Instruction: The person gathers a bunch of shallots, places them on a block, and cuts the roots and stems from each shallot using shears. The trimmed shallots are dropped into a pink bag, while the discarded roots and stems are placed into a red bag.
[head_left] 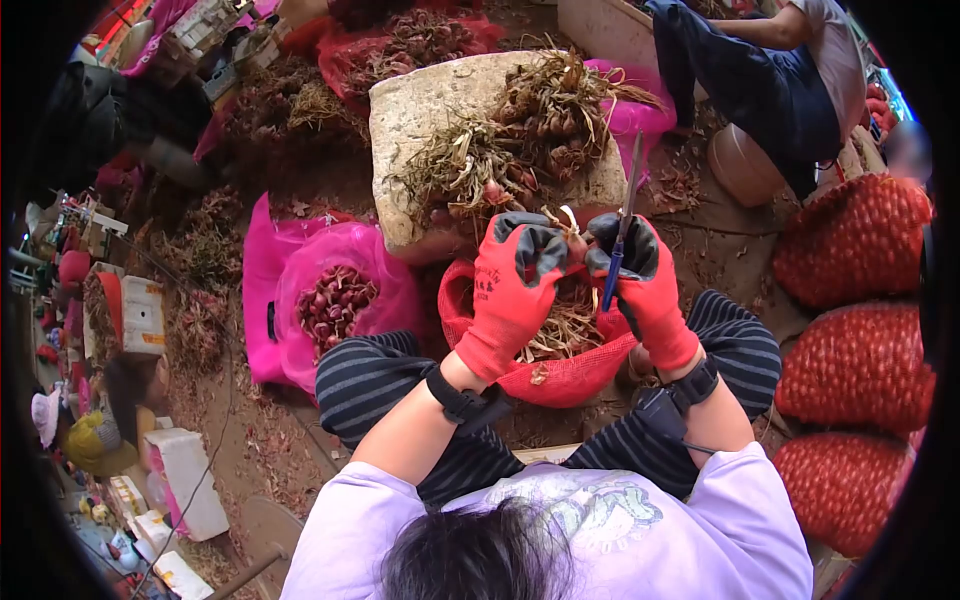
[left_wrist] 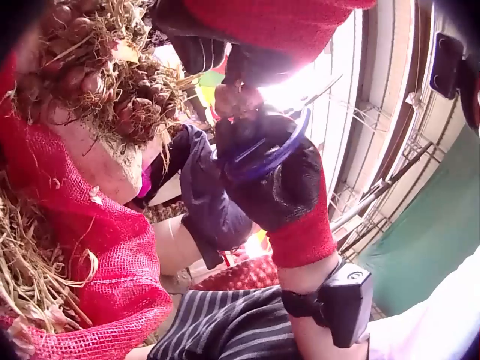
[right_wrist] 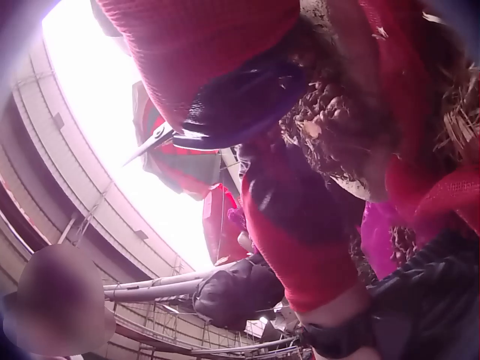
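Note:
Both hands wear red gloves with dark coated palms. My left hand (head_left: 513, 290) pinches reddish shallots (left_wrist: 238, 99) with a pale dry stalk (head_left: 571, 222). Close by on the right, my right hand (head_left: 645, 285) grips scissors (head_left: 618, 245), blue handles against the palm and blades pointing away from the body. The right fingertips reach the shallots too. Below the hands, between the knees, sits a red mesh bag (head_left: 560, 385) filled with dry stalks (head_left: 565, 325). Beyond it, bunches of untrimmed shallots (head_left: 480, 180) lie on a worn whitish block (head_left: 420, 105).
Left of the knees stands a pink bag (head_left: 262, 335) holding loose shallots (head_left: 335, 305). Full red mesh sacks (head_left: 850, 370) are stacked at the right. Another person (head_left: 770, 90) sits at the upper right by a white bucket (head_left: 740, 165). White foam boxes (head_left: 185, 480) line the left.

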